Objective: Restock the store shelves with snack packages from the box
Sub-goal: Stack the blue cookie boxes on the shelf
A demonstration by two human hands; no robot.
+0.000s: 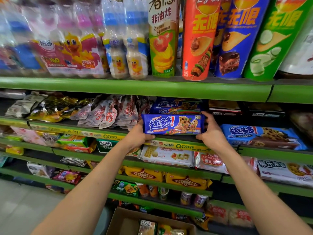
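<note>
Two hands, left hand (139, 135), right hand (212, 131), each grip curled round ends of glossy oblong cookie pack (172, 124).

Four tall cardboard crisp tubes stand on the top shelf: one cream-and-green (163, 38), one red (198, 39), one blue (237, 38), one green (271, 39). Below, one blue cookie pack (172, 124) is held, another (260, 136) lies beside it. One brown cardboard box (122, 219) sits on the floor.

Your left hand (138, 135) is hiding the cookie pack's (172, 124) left end; the cardboard box (128, 219) is running off the bottom edge; the drink bottles (50, 39) are blurring.
</note>
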